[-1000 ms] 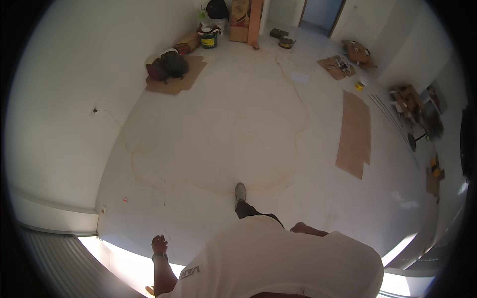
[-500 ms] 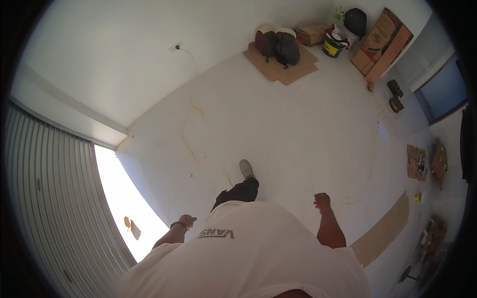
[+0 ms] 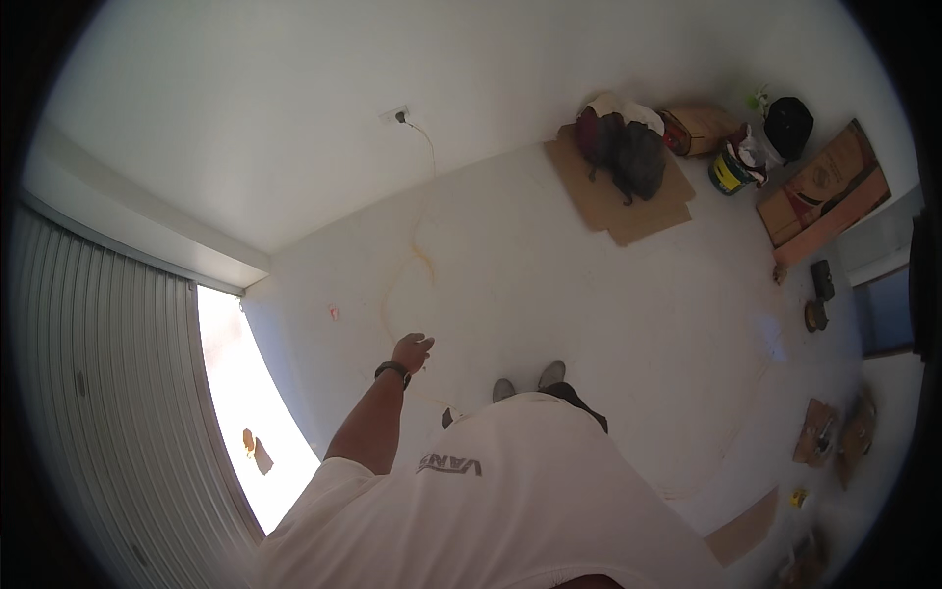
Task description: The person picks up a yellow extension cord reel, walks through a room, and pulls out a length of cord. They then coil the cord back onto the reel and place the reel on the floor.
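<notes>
Hanging above the pale floor [image 3: 491, 265]: one left hand [image 3: 411, 351], bare, dark band [image 3: 392, 371] at the wrist, fingers [image 3: 423, 344] loosely bent and apparently released, no object seen in them; the palm does not show. Right hand: out of the picture, its grip cannot be told. Nearest to the left hand: one thin yellowish cord [image 3: 432, 149], running from a black plug [image 3: 400, 117] in a wall socket [image 3: 389, 117] down to the floor, where it lies in loose bends; it seems to pass behind the hand, contact unlikely, though depth is hard to judge. Footing: two grey shoes [image 3: 552, 373], close together, just beyond the hem of a white shirt [image 3: 530, 481]. Handling notes, by judgement: steps are best short and lifted clear of the bends, no sole set on the cord and no toe hooked under; so thin a line would likely slide or snag, and any tug would fall on the plug. Surroundings: one red-and-white scrap [image 3: 334, 313] to the hand's left; bags [image 3: 636, 162] on flattened cardboard [image 3: 648, 221], well apart, by the wall; ribbed shutter [image 3: 108, 393] at far left, beside a bright opening [image 3: 255, 393].
</notes>
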The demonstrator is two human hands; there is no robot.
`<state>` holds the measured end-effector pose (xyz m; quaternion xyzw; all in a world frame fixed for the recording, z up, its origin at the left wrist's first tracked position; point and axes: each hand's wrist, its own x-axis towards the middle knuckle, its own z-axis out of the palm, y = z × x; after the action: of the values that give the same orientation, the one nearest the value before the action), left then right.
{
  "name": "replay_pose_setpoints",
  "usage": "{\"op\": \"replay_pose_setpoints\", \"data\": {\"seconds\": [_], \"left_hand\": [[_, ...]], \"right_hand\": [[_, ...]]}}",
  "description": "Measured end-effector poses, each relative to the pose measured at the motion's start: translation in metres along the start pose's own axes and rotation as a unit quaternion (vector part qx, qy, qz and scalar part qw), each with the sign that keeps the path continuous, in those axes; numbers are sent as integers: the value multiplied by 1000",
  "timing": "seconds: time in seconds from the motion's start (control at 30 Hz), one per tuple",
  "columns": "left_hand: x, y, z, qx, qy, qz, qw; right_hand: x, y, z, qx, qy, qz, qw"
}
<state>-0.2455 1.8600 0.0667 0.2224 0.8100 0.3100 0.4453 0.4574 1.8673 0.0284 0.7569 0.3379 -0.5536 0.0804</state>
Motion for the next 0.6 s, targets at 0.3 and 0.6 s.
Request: {"op": "replay_pose_setpoints", "data": {"seconds": [0.3,0.6], "left_hand": [[144,237,-57,-302,52,-74,949],[387,377,-140,-396,61,-17,916]], "right_hand": [[128,-320,-49,36,2,-17,999],[165,-645,-56,42,54,-207,976]]}}
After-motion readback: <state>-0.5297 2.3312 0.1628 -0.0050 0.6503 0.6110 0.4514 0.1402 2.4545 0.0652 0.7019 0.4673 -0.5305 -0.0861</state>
